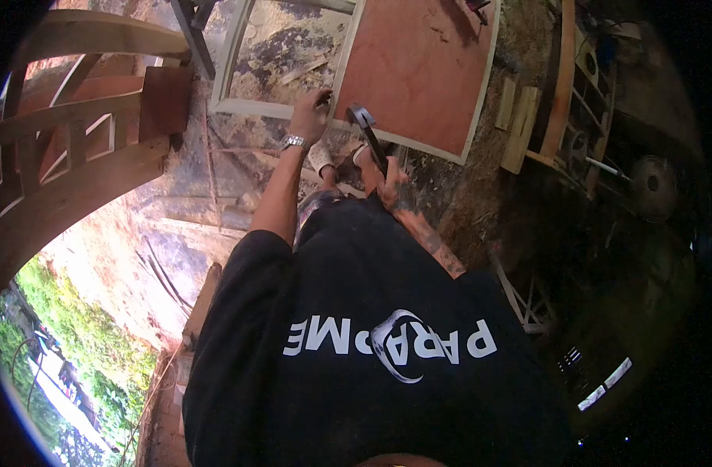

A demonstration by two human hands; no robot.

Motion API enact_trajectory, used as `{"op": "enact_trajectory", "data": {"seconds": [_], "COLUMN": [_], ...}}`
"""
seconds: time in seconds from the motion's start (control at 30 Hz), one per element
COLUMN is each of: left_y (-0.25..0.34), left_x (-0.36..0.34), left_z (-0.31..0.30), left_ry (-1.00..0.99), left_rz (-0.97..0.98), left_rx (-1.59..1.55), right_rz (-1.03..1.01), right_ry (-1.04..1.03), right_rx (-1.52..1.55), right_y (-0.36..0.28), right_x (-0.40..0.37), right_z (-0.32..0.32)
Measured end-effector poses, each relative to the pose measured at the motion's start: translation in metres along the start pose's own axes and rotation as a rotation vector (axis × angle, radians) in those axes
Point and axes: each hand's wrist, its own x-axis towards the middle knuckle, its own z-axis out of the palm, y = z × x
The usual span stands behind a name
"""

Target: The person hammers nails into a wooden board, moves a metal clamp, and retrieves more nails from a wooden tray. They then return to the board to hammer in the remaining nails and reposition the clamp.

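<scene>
My right hand (392,187) is closed around the dark handle of a claw hammer (362,117), its metal head raised toward the panel's near edge. My left hand (311,115), with a silver watch (294,142) on the wrist, reaches to the pale wooden frame (251,108). Its fingers are drawn together beside the frame's middle bar; whatever they pinch is too small to make out. A reddish-brown plywood panel (422,74) fills the right part of the frame. Through the left part, the stained ground shows.
Curved wooden furniture parts (84,117) stand at the left. Short boards (521,128) lie right of the panel, near a long timber (560,82) and a round fan-like object (653,187). A dark object (478,8) rests on the panel's far end. Sticks litter the ground.
</scene>
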Motion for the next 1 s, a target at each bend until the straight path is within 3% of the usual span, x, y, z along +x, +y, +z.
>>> {"op": "enact_trajectory", "data": {"seconds": [0.03,0.17,0.3,0.33,0.43,0.47,0.53,0.63,0.67,0.77,0.87,0.93,1.0], "left_y": [-0.002,0.0,-0.006,-0.007,0.014,0.019,0.012,0.053,0.024,0.084,0.13,0.133,0.161], "left_x": [0.005,0.003,0.007,0.008,0.01,0.011,0.021,0.053,0.059,0.116,0.188,0.237,0.269], "left_z": [0.001,0.001,0.007,0.01,0.015,0.018,0.02,0.0,0.01,0.038,0.088,0.126,0.147], "left_ry": [-0.003,0.003,-0.014,-0.026,-0.045,-0.049,-0.051,-0.303,-0.197,0.062,-0.137,-0.07,0.028], "left_rz": [-0.009,-0.106,-0.092,-0.071,-0.005,-0.014,-0.022,-0.386,-0.248,-0.149,-0.181,-0.014,0.067], "left_rx": [0.018,-0.026,0.061,0.087,0.192,0.166,0.131,0.206,0.294,0.42,0.223,0.294,0.405], "right_rz": [-0.138,-0.306,0.053,-0.088,-0.05,0.099,0.207,0.343,0.34,0.214,0.374,0.512,0.534], "right_ry": [0.107,0.335,-0.131,0.009,0.036,0.078,0.119,0.268,0.343,0.438,0.189,0.031,-0.039], "right_rx": [-0.006,0.003,0.001,0.062,0.127,0.16,0.052,0.021,0.032,0.029,0.075,0.271,0.231], "right_y": [-0.006,0.016,0.038,0.042,0.045,0.041,0.069,0.124,0.145,0.202,0.203,0.186,0.169], "right_x": [0.0,0.0,0.016,0.02,0.026,0.025,0.026,0.017,0.014,0.001,0.002,0.008,0.014], "right_z": [-0.007,0.01,0.014,0.014,-0.016,-0.029,-0.055,-0.081,-0.087,-0.088,-0.113,-0.133,-0.154]}}
